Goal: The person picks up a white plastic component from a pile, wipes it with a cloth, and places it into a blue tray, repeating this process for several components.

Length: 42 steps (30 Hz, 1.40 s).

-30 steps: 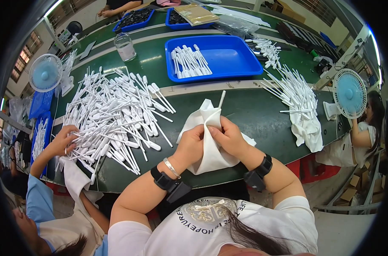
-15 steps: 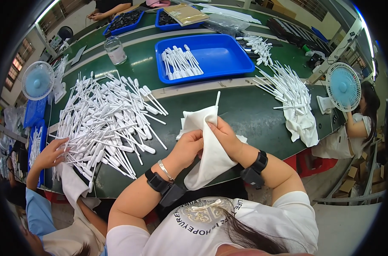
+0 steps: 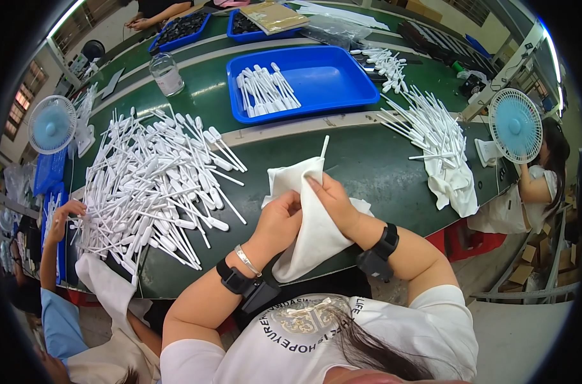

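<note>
White cloth (image 3: 313, 243) is between the two hands, at the near edge of the green bench (image 3: 374, 153), and the end of a white stick (image 3: 325, 147) stands out above its upper edge. The grip of the right hand (image 3: 336, 201) is closed on the cloth, thumb on top; the grip of the left hand (image 3: 278, 223) is also curled closed at the fold (its fingertips are hidden, so I cannot tell if it holds the stick too). Hands so close together probably serve to press the fabric around the stick. At left lies a loose heap of white droppers (image 3: 153, 185), with a co-worker's hand (image 3: 62, 219) beside it. In the blue tray (image 3: 336, 83) similar droppers (image 3: 265, 91) lie more side by side, maybe for order. At right, another pile (image 3: 435, 131) meets a crumpled cloth (image 3: 454, 187). Concerning writing, dark letters curve around an emblem on the person's white shirt (image 3: 393, 326), and the clear bottle (image 3: 167, 75) carries a pale label, too small for reading.
</note>
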Available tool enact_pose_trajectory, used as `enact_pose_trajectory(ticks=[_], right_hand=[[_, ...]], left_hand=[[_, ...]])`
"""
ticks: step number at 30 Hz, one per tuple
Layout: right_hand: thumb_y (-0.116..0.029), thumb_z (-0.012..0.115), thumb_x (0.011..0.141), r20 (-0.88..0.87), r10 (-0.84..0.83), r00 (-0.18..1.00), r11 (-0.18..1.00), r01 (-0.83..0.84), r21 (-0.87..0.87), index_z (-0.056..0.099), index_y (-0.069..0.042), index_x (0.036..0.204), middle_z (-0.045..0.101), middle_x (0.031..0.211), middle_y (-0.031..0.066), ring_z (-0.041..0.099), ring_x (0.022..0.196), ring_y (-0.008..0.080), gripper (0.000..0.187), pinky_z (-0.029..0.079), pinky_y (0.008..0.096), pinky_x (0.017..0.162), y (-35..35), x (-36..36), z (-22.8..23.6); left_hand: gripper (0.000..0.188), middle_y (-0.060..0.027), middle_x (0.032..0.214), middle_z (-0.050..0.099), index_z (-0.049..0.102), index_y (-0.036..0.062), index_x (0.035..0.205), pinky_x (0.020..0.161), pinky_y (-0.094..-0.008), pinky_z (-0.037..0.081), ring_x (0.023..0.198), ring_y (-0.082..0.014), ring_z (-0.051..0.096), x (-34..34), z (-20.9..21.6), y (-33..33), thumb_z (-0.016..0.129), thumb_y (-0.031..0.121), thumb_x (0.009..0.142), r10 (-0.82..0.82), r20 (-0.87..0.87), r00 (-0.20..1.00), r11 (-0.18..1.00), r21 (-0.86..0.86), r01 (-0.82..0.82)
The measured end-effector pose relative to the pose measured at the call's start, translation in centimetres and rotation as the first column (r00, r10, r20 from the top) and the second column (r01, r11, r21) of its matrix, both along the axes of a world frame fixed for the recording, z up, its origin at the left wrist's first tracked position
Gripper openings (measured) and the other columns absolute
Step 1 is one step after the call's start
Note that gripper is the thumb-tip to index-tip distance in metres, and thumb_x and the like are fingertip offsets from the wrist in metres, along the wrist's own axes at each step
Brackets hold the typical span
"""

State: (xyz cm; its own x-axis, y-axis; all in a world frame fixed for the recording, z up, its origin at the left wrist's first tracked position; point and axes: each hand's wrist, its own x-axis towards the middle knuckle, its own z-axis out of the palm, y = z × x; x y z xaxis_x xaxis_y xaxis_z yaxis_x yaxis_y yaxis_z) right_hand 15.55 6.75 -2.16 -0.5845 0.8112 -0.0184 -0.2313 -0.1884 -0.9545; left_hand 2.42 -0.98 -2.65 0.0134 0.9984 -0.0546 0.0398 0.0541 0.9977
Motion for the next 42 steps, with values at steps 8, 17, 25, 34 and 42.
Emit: enact_pose_trajectory(ticks=[8, 17, 25, 34, 42], right_hand=[[-0.019, 0.048, 0.090, 0.126, -0.087, 0.988, 0.878, 0.016, 0.478, 0.049, 0.001, 0.103, 0.060, 0.087, 0.0125, 0.059, 0.079, 0.0246, 0.024, 0.046, 0.0322, 0.071, -1.6, -1.2, -1.3], [-0.016, 0.050, 0.088, 0.757, -0.158, 0.634, 0.658, -0.504, 0.560, 0.050, -0.002, 0.103, 0.062, 0.078, 0.0132, 0.063, 0.073, 0.0265, 0.020, 0.047, 0.0341, 0.064, -1.7, 0.0, 1.7], [-0.015, 0.051, 0.086, 0.604, 0.036, 0.797, 0.716, -0.442, 0.541, 0.051, -0.001, 0.094, 0.060, 0.075, 0.0160, 0.058, 0.066, 0.0351, 0.016, 0.046, 0.0353, 0.061, 0.2, 1.5, 2.8], [-0.022, 0.051, 0.087, 0.477, -0.116, 0.871, 0.720, -0.257, 0.645, 0.050, -0.001, 0.096, 0.059, 0.082, 0.0199, 0.056, 0.072, 0.0376, 0.023, 0.045, 0.0405, 0.064, -1.7, 0.2, 2.4], [-0.018, 0.050, 0.088, 0.357, -0.019, 0.934, 0.783, -0.208, 0.586, 0.050, -0.001, 0.102, 0.060, 0.082, 0.0160, 0.059, 0.075, 0.0324, 0.022, 0.046, 0.0350, 0.068, -2.4, 0.3, 2.6]], left_hand=[[0.043, -0.0064, 0.095, 0.049, 0.037, 0.0008, 0.117, 0.068, -0.0229, 0.046, 0.072, -0.0115, 0.054, 0.6, 1.2, 0.2, 0.059, 0.010, 0.081, 0.212, 0.204, 0.956, 0.898, 0.346, -0.273], [0.018, 0.0001, 0.072, 0.052, 0.054, -0.0005, 0.094, 0.057, -0.0181, 0.040, 0.062, -0.0053, 0.047, -2.6, 4.0, 0.6, 0.055, 0.017, 0.087, 0.249, 0.230, 0.941, 0.945, 0.154, -0.288], [0.019, 0.0029, 0.057, 0.049, 0.059, 0.0013, 0.082, 0.048, -0.0176, 0.034, 0.051, -0.0041, 0.044, -3.2, 3.4, 0.3, 0.055, 0.019, 0.088, 0.282, 0.464, 0.839, 0.929, 0.087, -0.361], [0.017, 0.0015, 0.062, 0.053, 0.058, 0.0017, 0.077, 0.046, -0.0185, 0.037, 0.052, -0.0046, 0.047, -1.2, 3.3, -0.1, 0.058, 0.016, 0.086, 0.269, 0.271, 0.924, 0.957, 0.032, -0.288], [0.017, -0.0013, 0.065, 0.055, 0.056, 0.0021, 0.080, 0.047, -0.0196, 0.040, 0.052, -0.0076, 0.051, -1.7, 2.8, 0.0, 0.057, 0.018, 0.087, 0.310, 0.530, 0.789, 0.920, 0.041, -0.389]])
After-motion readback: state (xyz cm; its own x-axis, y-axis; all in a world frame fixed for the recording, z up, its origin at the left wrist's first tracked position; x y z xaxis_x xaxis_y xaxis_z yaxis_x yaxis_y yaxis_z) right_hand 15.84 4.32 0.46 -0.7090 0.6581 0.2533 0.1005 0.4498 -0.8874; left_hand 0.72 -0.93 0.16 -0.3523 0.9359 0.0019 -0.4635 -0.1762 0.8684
